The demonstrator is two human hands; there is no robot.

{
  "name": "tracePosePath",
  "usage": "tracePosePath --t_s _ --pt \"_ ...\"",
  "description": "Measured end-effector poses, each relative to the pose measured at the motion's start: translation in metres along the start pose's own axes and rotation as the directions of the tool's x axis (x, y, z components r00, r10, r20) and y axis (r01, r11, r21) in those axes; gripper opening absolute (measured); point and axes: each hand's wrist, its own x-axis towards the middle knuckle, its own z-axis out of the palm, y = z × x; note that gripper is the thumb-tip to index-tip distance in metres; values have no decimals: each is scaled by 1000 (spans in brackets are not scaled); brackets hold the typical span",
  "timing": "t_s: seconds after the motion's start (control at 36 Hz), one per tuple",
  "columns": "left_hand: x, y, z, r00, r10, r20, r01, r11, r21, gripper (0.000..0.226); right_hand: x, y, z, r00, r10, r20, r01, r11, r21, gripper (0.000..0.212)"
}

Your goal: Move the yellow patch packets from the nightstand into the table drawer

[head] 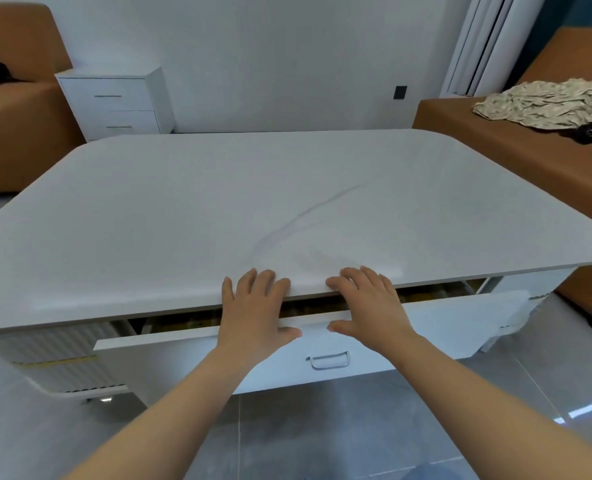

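Yellow shows only as a thin band in the gap between the table top and the white drawer front: the yellow packets point(197, 322) lie inside the drawer point(426, 327) of the table point(287, 202), which stands open by a narrow margin. Their shape, print and number cannot be made out, since the overhanging top shades the gap and both hands cover its middle. The left hand point(253, 306) and the right hand point(367, 306) lie flat side by side, fingers straight and spread. Their fingertips are up on the table's near edge and their thumbs are on the top edge of the drawer front; neither holds anything. Below them a metal handle point(329, 360) sits on the drawer front, untouched. The white nightstand point(114, 98), with two drawers, stands well behind the table at the wall on the left, beside an orange sofa point(17, 133) cut off by the frame. On the right a second orange seat point(495, 150) carries a crumpled pale cloth point(547, 105) and something black, too small to tell. The floor point(322, 427) is grey tile.
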Motion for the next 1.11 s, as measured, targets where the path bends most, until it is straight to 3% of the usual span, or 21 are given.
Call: tracePosePath --t_s 0.25,0.36,0.53,0.61,0.81,0.94,1.06,1.11 --pt "10 1 13 953 -14 -302 29 998 47 60 10 -8 17 977 107 -182 -91 991 93 41" --pt "12 5 15 936 -20 -353 54 995 89 57 17 -15 30 924 160 -348 -153 987 48 53" --pt "12 8 18 934 -34 -356 78 991 109 51 18 -17 33 881 136 -454 -180 982 -55 71" --pt "13 10 18 927 -34 -374 87 988 126 50 20 -17 35 878 139 -459 -199 976 -84 84" --pt "18 9 25 893 -18 -450 88 987 135 67 23 -11 46 874 141 -464 -226 965 -132 80" --pt "21 8 30 886 -59 -460 124 986 112 62 26 -11 50 864 162 -478 -229 970 -85 80" --pt "19 4 22 951 -47 -306 83 991 106 52 22 -17 40 919 209 -334 -237 971 -45 80" --pt "18 3 5 988 -13 -153 28 995 95 59 14 -20 22 971 190 -148 -199 979 -45 75"
